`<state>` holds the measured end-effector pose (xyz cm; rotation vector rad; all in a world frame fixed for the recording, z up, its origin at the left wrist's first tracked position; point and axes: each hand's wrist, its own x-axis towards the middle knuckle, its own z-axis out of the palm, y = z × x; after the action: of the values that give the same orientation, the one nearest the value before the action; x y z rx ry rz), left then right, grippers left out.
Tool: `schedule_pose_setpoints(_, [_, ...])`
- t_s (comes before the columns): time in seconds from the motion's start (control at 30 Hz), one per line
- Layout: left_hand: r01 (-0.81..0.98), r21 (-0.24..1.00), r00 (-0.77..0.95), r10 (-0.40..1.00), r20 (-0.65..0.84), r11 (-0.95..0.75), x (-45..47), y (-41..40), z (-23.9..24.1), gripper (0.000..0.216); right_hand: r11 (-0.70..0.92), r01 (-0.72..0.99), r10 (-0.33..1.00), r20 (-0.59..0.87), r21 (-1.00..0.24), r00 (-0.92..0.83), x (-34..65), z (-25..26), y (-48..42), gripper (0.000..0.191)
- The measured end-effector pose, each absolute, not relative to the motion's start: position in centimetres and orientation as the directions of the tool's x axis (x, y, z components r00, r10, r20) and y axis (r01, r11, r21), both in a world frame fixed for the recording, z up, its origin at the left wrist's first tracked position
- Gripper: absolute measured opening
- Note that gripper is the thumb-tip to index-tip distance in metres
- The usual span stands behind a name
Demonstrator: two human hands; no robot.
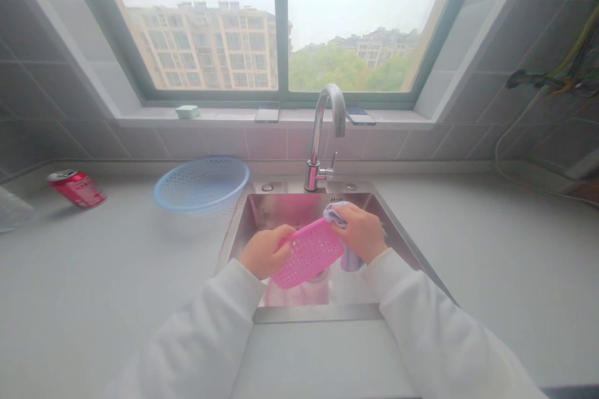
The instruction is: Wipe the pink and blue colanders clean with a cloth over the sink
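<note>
A pink plastic basket [311,254] with small holes is held tilted over the steel sink [322,313]. My left hand [267,250] grips its left end, thumb on the near side. At the basket's upper right corner, my right hand [362,232] is closed around a pale patterned cloth [335,213] that presses against the rim. Part of the cloth hangs down below that hand. Behind the basket rises the chrome faucet [324,131]; no water is seen running from it.
A blue colander [202,186] stands on the counter left of the sink, and a red drink can [77,189] leans farther left. On the windowsill lie a pale green block [188,111] and two flat dark-topped objects. A hose and cables hang at the right wall.
</note>
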<state>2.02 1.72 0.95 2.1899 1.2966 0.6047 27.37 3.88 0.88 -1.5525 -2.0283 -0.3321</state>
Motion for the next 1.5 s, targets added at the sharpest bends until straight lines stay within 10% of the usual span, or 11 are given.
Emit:
schedule_pose_setpoints(0.2, [0.760,0.558,0.341,0.935,0.095,-0.333,3.7,0.6,1.1,0.033,0.438,0.899,0.733,0.570,0.020,-0.370,24.4,0.9,2.2,0.021])
schedule_pose_setpoints(0.5, [0.673,0.507,0.478,0.840,0.257,-0.538,0.8,0.7,1.6,0.028,0.403,0.784,0.837,0.537,-0.473,-0.107,29.6,1.0,4.7,0.035])
schedule_pose_setpoints(0.9, [0.857,0.420,0.284,0.954,0.098,-0.298,3.3,0.8,2.0,0.031,0.415,0.909,0.747,0.561,0.026,-0.357,25.3,1.3,2.7,0.025])
schedule_pose_setpoints(1.27, [0.579,0.686,0.170,0.888,0.427,-0.440,0.9,1.0,2.1,0.049,0.388,0.884,0.697,0.711,-0.262,-0.095,29.9,0.8,5.5,0.034])
schedule_pose_setpoints(1.5, [0.688,0.650,0.206,0.945,0.253,-0.324,1.8,1.8,1.5,0.036,0.348,0.932,0.682,0.710,-0.105,-0.175,28.5,0.8,4.5,0.032])
